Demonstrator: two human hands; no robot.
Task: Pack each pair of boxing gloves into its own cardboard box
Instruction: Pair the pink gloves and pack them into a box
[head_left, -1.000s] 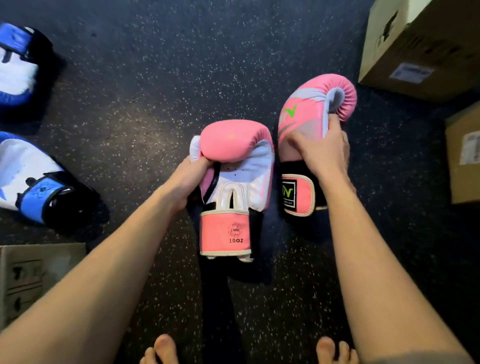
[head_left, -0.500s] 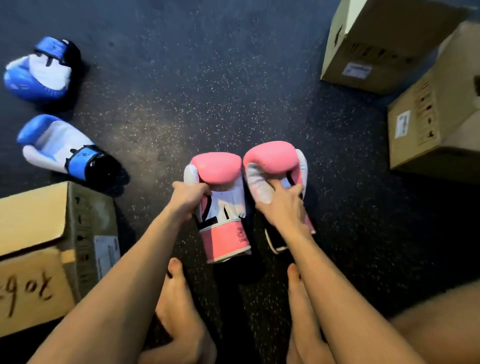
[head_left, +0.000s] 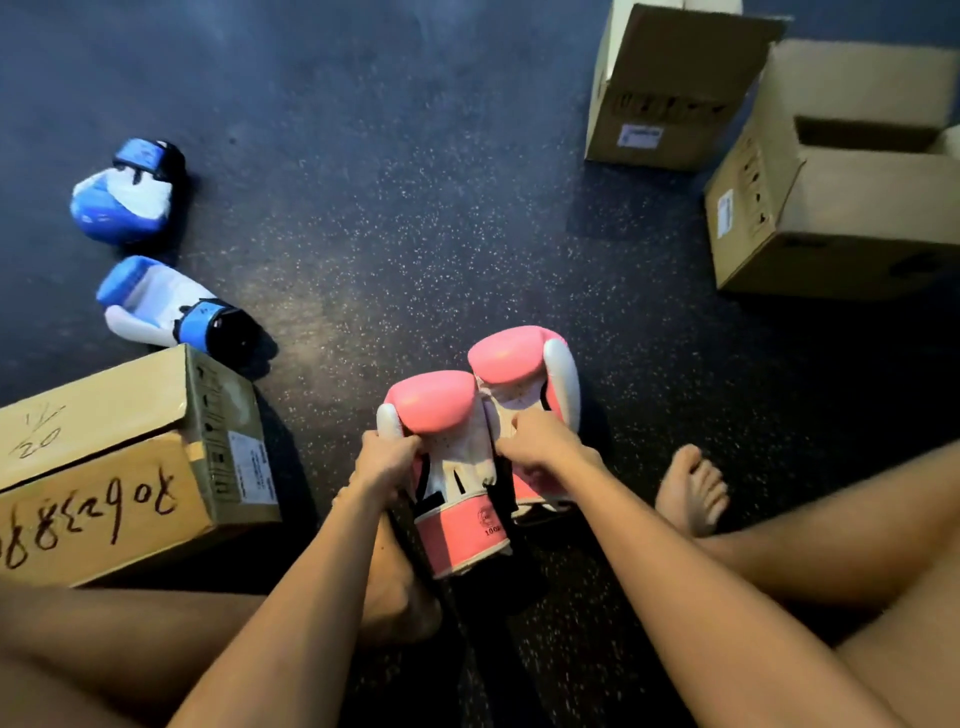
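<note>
Two pink and white boxing gloves are held side by side above the dark floor, palms toward me. My left hand (head_left: 387, 460) grips the left pink glove (head_left: 436, 410) by its thumb side. My right hand (head_left: 543, 441) grips the right pink glove (head_left: 519, 358) at its palm. Two blue and white gloves lie on the floor at the left, one farther away (head_left: 124, 195) and one nearer (head_left: 166, 306). A cardboard box with handwritten numbers (head_left: 130, 457) sits at my left. An open cardboard box (head_left: 831, 208) stands at the right, with another box (head_left: 670, 88) behind it.
The floor is dark speckled rubber (head_left: 415, 208). My bare legs and feet frame the gloves, with one foot (head_left: 693, 488) to the right of them and another under my left forearm.
The right pink glove has been turned palm up and brought against the left one. Both gloves came nearer to me, and the view pulled back, showing my legs and more boxes.
</note>
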